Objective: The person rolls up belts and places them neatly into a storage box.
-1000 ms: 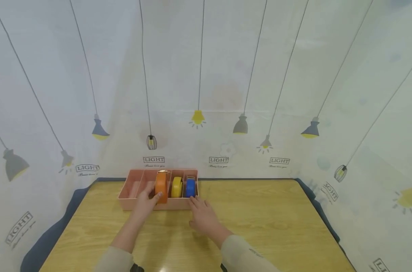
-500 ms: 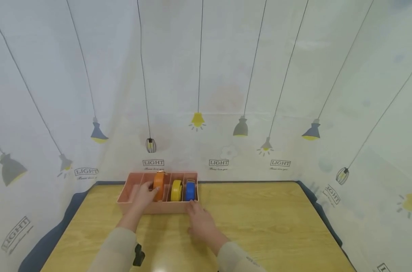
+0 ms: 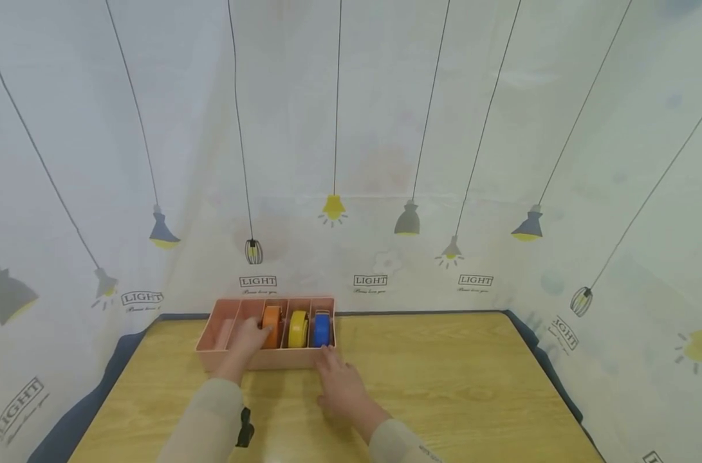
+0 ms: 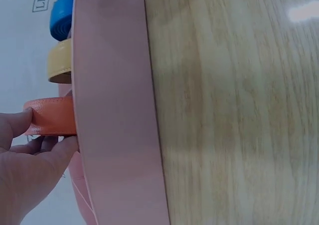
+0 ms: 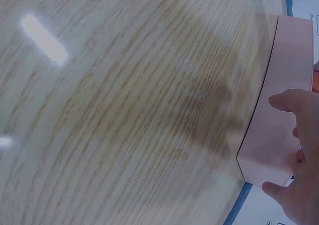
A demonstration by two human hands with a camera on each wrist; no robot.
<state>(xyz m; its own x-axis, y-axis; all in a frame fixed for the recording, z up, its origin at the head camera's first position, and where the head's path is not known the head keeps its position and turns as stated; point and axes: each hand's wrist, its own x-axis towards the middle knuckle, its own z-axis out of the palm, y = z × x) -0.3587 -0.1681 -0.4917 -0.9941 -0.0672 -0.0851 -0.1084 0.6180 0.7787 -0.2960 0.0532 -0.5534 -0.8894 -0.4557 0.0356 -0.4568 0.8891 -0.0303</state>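
Note:
A pink divided box (image 3: 264,360) stands at the back left of the table. In the head view, my left hand (image 3: 248,341) reaches over its front edge and pinches a rolled orange belt (image 3: 271,325). The left wrist view shows the thumb and fingers on either side of this belt (image 4: 52,116), low in its compartment. To the right, a rolled yellow belt (image 3: 297,329) and a rolled blue belt (image 3: 322,328) sit in their own compartments. My right hand (image 3: 343,389) rests its extended fingers on the box's front right corner; the right wrist view shows its thumb against the front wall.
The wood-grain table (image 3: 443,379) extends to the right of the box and in front of it. A pale sheet (image 3: 379,225) printed with hanging lamps surrounds the back and sides. A dark blue border (image 3: 121,347) runs along the table's edge.
My left hand has lowered the orange belt from above the front rim down into the middle compartment. The right hand has stayed at the box's front right corner.

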